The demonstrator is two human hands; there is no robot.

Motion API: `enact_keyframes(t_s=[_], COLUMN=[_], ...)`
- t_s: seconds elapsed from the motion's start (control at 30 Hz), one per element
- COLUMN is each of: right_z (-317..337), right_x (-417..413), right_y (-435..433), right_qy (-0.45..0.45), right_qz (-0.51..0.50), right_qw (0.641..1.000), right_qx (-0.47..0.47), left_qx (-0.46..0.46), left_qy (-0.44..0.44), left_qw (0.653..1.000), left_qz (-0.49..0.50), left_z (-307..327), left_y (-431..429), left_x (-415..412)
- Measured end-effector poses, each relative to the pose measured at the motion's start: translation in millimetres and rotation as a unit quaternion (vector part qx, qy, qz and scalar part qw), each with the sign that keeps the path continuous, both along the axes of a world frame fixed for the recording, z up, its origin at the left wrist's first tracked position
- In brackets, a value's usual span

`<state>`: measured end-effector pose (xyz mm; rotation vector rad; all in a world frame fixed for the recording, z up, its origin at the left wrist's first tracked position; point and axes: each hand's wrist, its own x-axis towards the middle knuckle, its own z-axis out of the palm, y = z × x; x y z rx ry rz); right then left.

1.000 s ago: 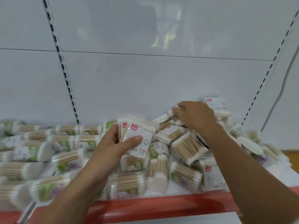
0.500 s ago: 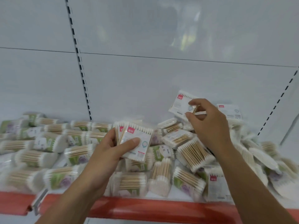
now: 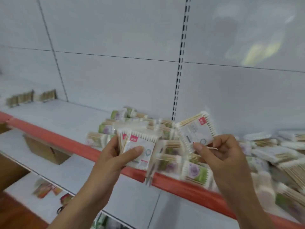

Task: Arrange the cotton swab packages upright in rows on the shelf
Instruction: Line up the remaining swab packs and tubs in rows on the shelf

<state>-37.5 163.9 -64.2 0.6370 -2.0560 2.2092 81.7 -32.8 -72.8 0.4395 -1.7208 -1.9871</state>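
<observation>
Head view only, some motion blur. Left hand (image 3: 115, 156) grips a small stack of flat packs (image 3: 140, 151), thumb pressed across the front face and fingers curled behind; red label tabs up, the stack roughly upright in the palm. Right hand (image 3: 222, 156) pinches a single pack (image 3: 196, 133) by its lower corner between thumb and forefinger, other fingers curled under; the pack is tilted, its top leaning away from the left hand, just beside the stack but not touching it. Behind and below both hands, and spreading out past the right hand, is the loose pile (image 3: 272, 146) of swab packages, lying flat and crossed over each other on the shelf (image 3: 66, 116). Left of the left hand the shelf surface is bare up to the back panel (image 3: 115, 71); far beyond it a few brown-sided packs (image 3: 24, 96) seem to stand against the panel, too blurred to be sure. The red front rail (image 3: 57, 138) runs under both wrists. Step in hand, as I read it: gathering matching flat packs out of the pile, no row started with them yet. The next move likely calls for squaring the single pack to the stack, labels matching, then standing the lot on edge on the bare part to the left. The packs look thin, so they will probably tip unless set tight together.
</observation>
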Motion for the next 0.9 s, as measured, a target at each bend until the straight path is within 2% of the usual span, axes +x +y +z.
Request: enact_keyframes(t_s=[0.27,0.43,0.63,0.9], right_z=[-28.1,-37.9,-48.0,-68.6], right_x=[115.2,161.3,182.3,169.6], right_y=[-191.1,-282.7,-369.2,-512.5], right_qy=[-0.042,-0.048,-0.032,-0.003], right_qz=[0.12,0.147,0.171,0.176], right_qw=[0.991,0.987,0.985,0.983], right_qx=[-0.03,-0.033,0.016,0.055], left_qx=[0.015,0.024,0.049,0.047], left_qy=[-0.037,-0.047,-0.037,-0.028], left_qw=[0.993,0.987,0.983,0.988], left_qz=[0.111,0.151,0.175,0.144], left_z=[-5.9,-13.5,-27.7,-46.0], left_y=[-155.1,-227.0,-304.5,-460.9], left_x=[163.5,229.3,253.8,227.5])
